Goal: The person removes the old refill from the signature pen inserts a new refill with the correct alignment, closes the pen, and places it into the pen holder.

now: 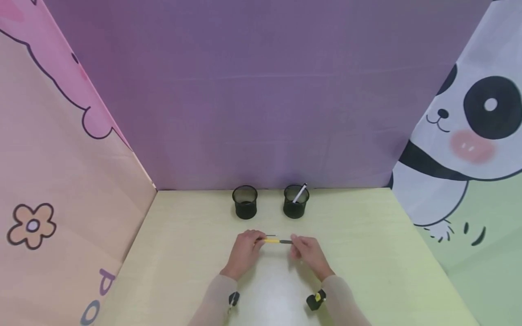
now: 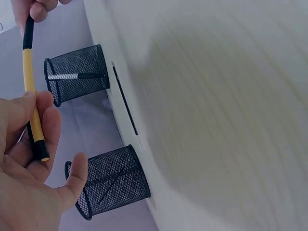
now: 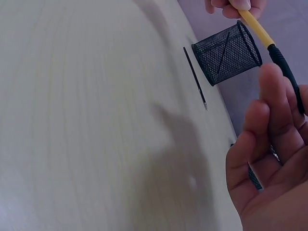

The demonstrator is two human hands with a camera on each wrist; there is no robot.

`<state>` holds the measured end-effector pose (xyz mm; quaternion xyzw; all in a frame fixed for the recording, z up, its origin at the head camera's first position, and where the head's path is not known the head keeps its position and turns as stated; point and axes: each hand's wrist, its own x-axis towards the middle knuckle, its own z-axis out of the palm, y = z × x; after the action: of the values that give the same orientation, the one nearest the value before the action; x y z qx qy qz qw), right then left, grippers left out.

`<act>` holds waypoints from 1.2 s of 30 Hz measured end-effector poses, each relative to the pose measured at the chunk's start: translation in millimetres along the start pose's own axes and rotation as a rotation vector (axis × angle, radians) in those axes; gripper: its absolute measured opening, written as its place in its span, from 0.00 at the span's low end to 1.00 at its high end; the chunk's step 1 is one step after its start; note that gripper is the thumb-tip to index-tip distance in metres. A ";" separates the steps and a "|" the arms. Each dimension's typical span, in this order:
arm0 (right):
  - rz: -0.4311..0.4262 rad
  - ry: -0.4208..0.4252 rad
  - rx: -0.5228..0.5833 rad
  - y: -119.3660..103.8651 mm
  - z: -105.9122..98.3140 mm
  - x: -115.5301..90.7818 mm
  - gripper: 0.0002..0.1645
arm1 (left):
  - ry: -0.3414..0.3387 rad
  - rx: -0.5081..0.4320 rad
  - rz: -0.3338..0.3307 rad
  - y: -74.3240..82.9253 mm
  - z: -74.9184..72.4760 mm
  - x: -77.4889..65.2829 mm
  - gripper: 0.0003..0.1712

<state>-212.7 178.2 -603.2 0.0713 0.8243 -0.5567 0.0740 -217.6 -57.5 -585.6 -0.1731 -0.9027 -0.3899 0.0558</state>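
Observation:
My left hand (image 1: 244, 251) pinches the yellow end of a pen (image 1: 272, 241) between thumb and fingers. With its fingertips, my right hand (image 1: 311, 254) grips the dark end of the same pen. The pen spans level between both hands, above the table; its barrel is yellow with a black section and a black clip end, seen in the left wrist view. A thin black pen refill (image 2: 126, 103) with a metallic tip lies on the table beyond the pen. In the head view my left hand hides most of this refill.
Two black mesh pen cups stand near the back wall. A thin dark line shows through the mesh of the left cup (image 1: 245, 210); the right cup (image 1: 294, 210) holds a white pen (image 1: 300, 193). A purple back wall (image 1: 261, 113) and printed side panels enclose the pale table (image 1: 183, 235).

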 end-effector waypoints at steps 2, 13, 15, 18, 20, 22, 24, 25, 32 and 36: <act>0.009 -0.005 -0.016 0.5 0.0 -0.2 0.35 | -0.006 0.000 -0.002 0.4 -0.3 0.0 0.08; 0.016 -0.003 -0.034 0.5 0.9 -2.8 0.40 | -0.027 -0.011 -0.004 -3.1 3.1 -0.5 0.08; 0.024 0.002 -0.032 1.3 1.4 -2.1 0.41 | -0.026 -0.007 -0.010 -4.2 5.0 -0.4 0.08; 0.037 -0.003 -0.001 1.8 2.5 -0.9 0.44 | -0.021 -0.012 -0.021 -4.7 7.3 -0.4 0.07; 0.035 -0.017 0.037 1.7 2.9 -0.5 0.46 | -0.021 -0.015 -0.027 -4.5 7.8 -0.6 0.07; 0.018 -0.032 0.073 1.0 2.6 -1.1 0.44 | -0.021 -0.015 -0.034 -4.0 7.3 -0.9 0.08; 0.006 -0.036 0.105 0.6 1.8 -1.7 0.38 | -0.019 -0.021 -0.047 -3.2 5.9 -1.4 0.08; 0.000 -0.033 0.115 0.2 1.2 -2.2 0.33 | -0.018 -0.019 -0.055 -2.8 5.1 -1.6 0.09; 0.009 -0.002 0.144 -0.1 -1.5 -3.6 0.14 | -0.003 -0.007 -0.076 -3.0 2.2 -1.3 0.09; -0.003 0.005 0.141 -0.4 -2.0 -3.7 0.13 | -0.010 -0.005 -0.075 -3.8 2.0 -0.6 0.08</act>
<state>-209.3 179.7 -601.3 0.0766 0.7835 -0.6132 0.0659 -218.4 -58.6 -589.7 -0.1410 -0.9080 -0.3929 0.0361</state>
